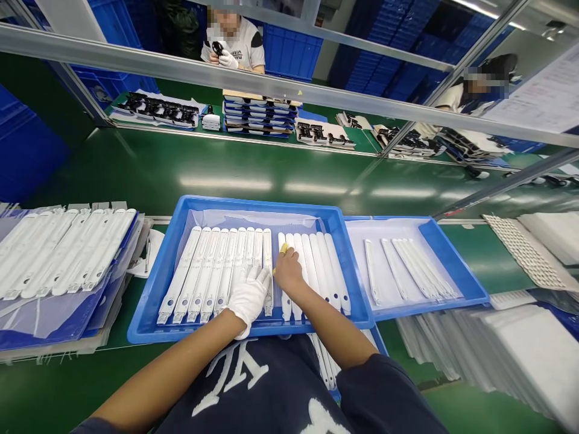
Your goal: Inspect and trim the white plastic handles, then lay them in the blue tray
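In the head view, a blue tray (156, 265) holds two rows of long white plastic strips, with a gap between the rows. The left row (194, 277) shows holes and printed detail; strips in the right row (323, 265) look smoother. My left hand (249, 295), in a white glove, rests with its fingers stretched out over the right end of the left row. Just across the gap is my right hand (288, 269), wearing yellow finger covers on thumb and forefinger. Its fingers are curled over the first strips of the right row, hiding what lies beneath them.
A second blue tray (470, 298) with several narrow white strips adjoins on the right. Stacked sheets with more white strips (67, 253) lie at left. Foam sheets (534, 343) stand at right. Beyond a metal frame rail (271, 84), a co-worker (239, 45) handles a black part.
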Tool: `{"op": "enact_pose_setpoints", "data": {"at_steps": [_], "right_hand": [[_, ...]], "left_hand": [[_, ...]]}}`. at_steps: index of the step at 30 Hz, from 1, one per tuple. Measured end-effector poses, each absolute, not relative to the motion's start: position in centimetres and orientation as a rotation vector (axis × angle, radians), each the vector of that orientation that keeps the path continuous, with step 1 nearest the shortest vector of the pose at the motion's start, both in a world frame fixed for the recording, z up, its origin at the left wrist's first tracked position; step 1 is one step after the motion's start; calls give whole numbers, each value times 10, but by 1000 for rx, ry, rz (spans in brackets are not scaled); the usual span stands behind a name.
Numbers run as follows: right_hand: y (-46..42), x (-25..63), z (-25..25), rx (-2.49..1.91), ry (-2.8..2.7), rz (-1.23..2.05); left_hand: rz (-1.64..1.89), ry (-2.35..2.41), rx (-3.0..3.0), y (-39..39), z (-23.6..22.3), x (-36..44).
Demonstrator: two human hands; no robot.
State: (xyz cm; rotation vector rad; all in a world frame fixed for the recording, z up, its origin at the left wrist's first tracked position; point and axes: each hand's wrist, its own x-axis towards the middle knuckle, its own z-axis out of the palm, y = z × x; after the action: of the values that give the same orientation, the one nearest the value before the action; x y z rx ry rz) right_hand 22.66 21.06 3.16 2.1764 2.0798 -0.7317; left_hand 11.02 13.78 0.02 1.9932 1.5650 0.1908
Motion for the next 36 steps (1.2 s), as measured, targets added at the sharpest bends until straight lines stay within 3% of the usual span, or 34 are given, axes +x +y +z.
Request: {"op": "enact_pose_setpoints", "data": {"at_steps": [9,11,14,16,28,36], "right_hand": [[203,232,102,2286,2316,-1351],[187,229,122,2179,2405,-1743],[167,226,144,1549,2248,-2772],[159,227,153,1169,2014,-3105],[159,222,161,975,1603,-3382],[183,207,182,1194,1353,-3520]], "left_hand": [[486,1309,1597,102,60,103],[557,1190,1450,93,69,101],[610,969,1169,85,75,94],[549,830,1041,83,76,88],[582,680,1002,73,89,80],[689,612,850,80,125,73]]}}
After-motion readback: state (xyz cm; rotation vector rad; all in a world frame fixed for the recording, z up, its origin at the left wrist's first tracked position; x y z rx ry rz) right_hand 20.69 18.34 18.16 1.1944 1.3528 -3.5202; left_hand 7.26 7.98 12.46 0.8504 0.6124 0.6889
